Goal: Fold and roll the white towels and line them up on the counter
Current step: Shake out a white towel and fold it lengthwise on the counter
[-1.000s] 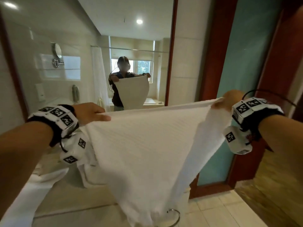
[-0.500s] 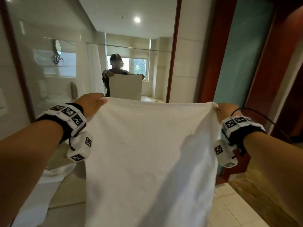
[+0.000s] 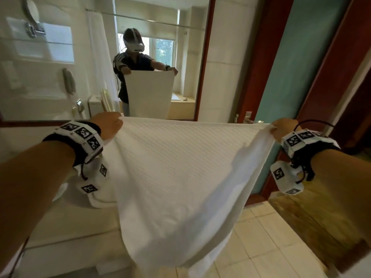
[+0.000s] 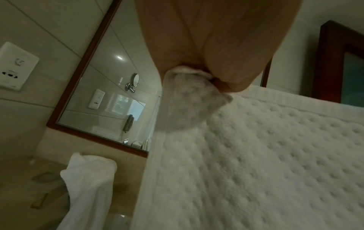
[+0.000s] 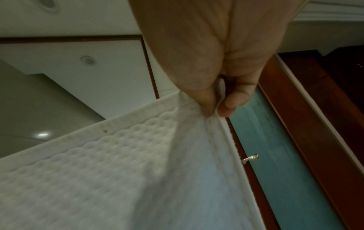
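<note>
Before the mirror [image 3: 60, 57], from the head view, I have the white towel [image 3: 180, 177] stretched between my left hand [image 3: 108, 125] and right hand [image 3: 283, 127], each gripping a top corner; it hangs over the counter [image 3: 60, 227] edge below the mirror. I judge this the spreading step; next I should bring the corners together for the first fold. At the left wrist, fingers curl round a bunched corner, and another towel [image 4: 88, 179] lies on the counter under the mirror. At the right wrist, thumb and fingertip [image 5: 234, 99] pinch the hem.
</note>
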